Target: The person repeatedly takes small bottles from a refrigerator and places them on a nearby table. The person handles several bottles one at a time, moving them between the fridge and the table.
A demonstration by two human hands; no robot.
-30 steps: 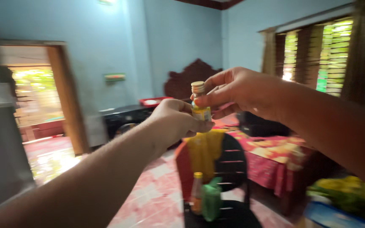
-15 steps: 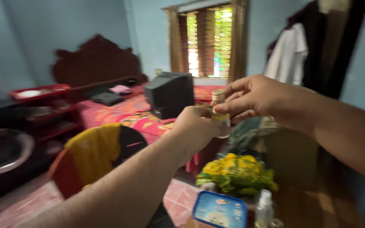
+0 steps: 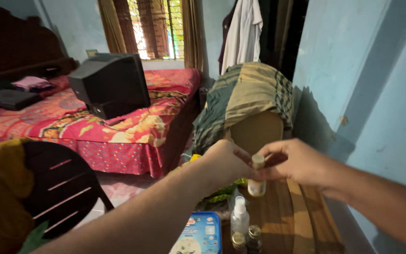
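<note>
A small glass bottle (image 3: 257, 183) with a tan cap and pale yellowish contents hangs upright just above a wooden table (image 3: 301, 221). My left hand (image 3: 224, 162) wraps its fingers around the bottle's left side. My right hand (image 3: 292, 162) pinches the cap from the right with thumb and fingers. Both forearms reach in from the bottom of the view and meet at the bottle.
On the table below stand a clear spray bottle (image 3: 239, 216), two small capped bottles (image 3: 247, 237) and a blue-rimmed tub (image 3: 198, 235). A checked cloth (image 3: 245, 101) drapes a chair behind. A bed (image 3: 118, 127) with a black television (image 3: 111, 84) and a dark chair (image 3: 57, 188) lie left.
The view has swung right from the doorway to the bed and table. Both hands have lowered the bottle from chest height down close over the wooden table.
</note>
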